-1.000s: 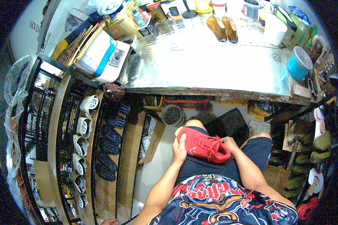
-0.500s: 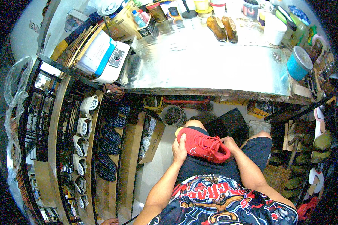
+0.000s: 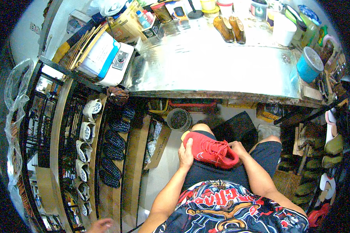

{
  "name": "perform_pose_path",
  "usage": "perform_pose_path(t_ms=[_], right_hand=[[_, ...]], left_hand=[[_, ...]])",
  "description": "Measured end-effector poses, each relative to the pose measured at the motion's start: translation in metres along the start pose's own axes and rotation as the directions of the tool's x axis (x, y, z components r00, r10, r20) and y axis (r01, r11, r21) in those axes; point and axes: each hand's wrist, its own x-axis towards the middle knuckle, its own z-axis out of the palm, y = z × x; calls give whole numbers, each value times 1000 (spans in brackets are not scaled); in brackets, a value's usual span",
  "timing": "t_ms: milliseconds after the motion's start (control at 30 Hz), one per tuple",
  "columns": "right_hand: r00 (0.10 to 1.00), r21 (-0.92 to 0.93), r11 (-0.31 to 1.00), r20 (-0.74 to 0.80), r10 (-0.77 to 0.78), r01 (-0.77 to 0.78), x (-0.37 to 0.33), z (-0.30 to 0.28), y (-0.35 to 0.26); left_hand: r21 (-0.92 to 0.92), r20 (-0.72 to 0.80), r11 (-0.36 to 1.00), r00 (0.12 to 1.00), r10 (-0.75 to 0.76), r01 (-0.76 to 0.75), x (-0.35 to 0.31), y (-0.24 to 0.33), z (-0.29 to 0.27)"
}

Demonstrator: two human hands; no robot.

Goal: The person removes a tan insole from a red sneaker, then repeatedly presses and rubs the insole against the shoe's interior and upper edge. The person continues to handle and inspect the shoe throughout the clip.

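Observation:
Over my lap lies a red lace-up sneaker (image 3: 215, 150) with a yellowish patch at its toe and a white mark on its side. My left hand (image 3: 186, 154) is wrapped around the toe end, thumb on the upper. At the shoe's other side, next to the collar, my right hand (image 3: 237, 149) has its fingers curled together against the shoe. What those fingers pinch, if anything, is hidden. Another person's hand (image 3: 102, 224) shows at the lower left edge, blurred and apart from mine.
Ahead stands a metal-topped workbench (image 3: 175, 73) with brown shoe lasts (image 3: 223, 29), a blue tub (image 3: 310, 65) and a white dial-fronted appliance (image 3: 109, 60). Racks at left hold white shoes (image 3: 83, 151) and dark soles (image 3: 113, 139). A bucket (image 3: 179, 119) stands below the bench.
The other person's hand at the lower left has moved farther into view, up and to the left. My hands and the sneaker have hardly moved.

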Motion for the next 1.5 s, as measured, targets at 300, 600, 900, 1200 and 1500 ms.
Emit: perform_pose_path(t_ms=[300, 600, 900, 1200, 1500], right_hand=[[997, -10, 997, -1, -78, 78, 6, 5, 8], [984, -63, 987, -86, -155, 150, 10, 6, 10], [986, -34, 990, -86, -143, 141, 3, 2, -1], [978, -2, 984, -111, -179, 179, 0, 0, 2], [995, 78, 994, -76, -66, 72, 10, 6, 11]], left_hand=[[-30, 8, 1000, 1000, -1, 1, 1, -3, 0], [-80, 18, 997, 1000, 15, -14, 1, -1, 2], [-101, 11, 994, 999, -47, 47, 0, -2, 3], [-70, 38, 996, 998, -46, 48, 0, -13, 1], [-36, 41, 994, 994, -105, 107, 3, -14, 1]])
